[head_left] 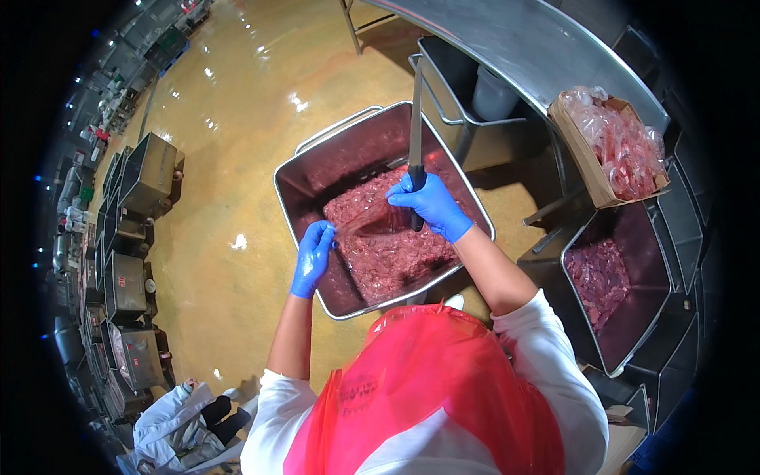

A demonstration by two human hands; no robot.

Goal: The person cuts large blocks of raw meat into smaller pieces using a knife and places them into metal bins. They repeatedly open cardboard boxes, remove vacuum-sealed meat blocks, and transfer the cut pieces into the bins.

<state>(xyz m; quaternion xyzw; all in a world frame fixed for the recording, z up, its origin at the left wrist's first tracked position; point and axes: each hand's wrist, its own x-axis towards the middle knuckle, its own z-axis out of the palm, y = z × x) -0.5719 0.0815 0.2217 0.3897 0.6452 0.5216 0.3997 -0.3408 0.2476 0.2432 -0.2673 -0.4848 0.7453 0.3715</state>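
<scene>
Below me stands a steel tub (313, 162) with ground-looking red meat (404, 265) in its bottom. My right hand (434, 207), in a blue glove, is closed round the black handle of a long knife (416, 119). Its blade points up and away, over the tub's far rim. My left hand (314, 257), also gloved in blue, pinches the edge of a clear plastic film (368, 224) at the tub's left side. The film stretches over the meat toward my right hand; whether those fingers also grip it I cannot tell.
At far right a cardboard box (586, 158) holds clear plastic bags with red contents, beside a steel table (507, 36). A second tub (645, 269) holds meat pieces; another (443, 71) holds a pale bucket (495, 93). Wheeled bins (131, 285) and a person (178, 427) are at left.
</scene>
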